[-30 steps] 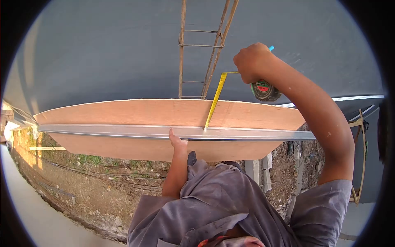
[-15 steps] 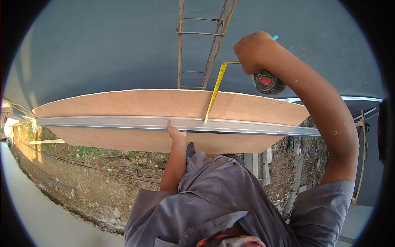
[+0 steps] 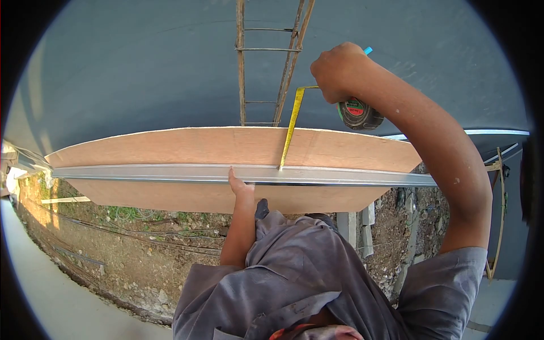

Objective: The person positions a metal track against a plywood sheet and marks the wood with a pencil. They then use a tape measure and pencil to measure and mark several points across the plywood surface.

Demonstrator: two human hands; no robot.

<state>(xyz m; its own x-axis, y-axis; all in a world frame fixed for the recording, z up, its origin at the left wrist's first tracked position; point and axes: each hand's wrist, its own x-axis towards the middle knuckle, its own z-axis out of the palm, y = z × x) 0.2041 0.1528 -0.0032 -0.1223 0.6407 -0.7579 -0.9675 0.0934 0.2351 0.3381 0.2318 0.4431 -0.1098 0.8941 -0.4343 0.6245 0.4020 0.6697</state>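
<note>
A long silvery metal channel [image 3: 187,172] lies across a plywood sheet [image 3: 198,145]. My left hand [image 3: 241,184] grips the channel near its middle, thumb over the top and fingers hidden beneath. My right hand [image 3: 339,71] is closed, raised beyond the sheet, with a tape measure [image 3: 361,114] whose dark case shows under the wrist. Its yellow blade [image 3: 291,127] runs out from the fist, bends, and slants down over the plywood to the channel's far edge. A blue stick-like end [image 3: 368,50] pokes out behind the right hand.
A wooden ladder [image 3: 241,73] with thin metal rungs stands against the grey wall [image 3: 141,73] ahead. Below lies rough soil [image 3: 147,255] with stones, grass and cables. Concrete pieces [image 3: 367,232] lie right of my legs. Another metal strip [image 3: 498,132] is at the far right.
The view has shifted slightly, so the ladder, right hand and tape measure sit a little further left. Both hands keep their holds, and the blade still reaches the channel.
</note>
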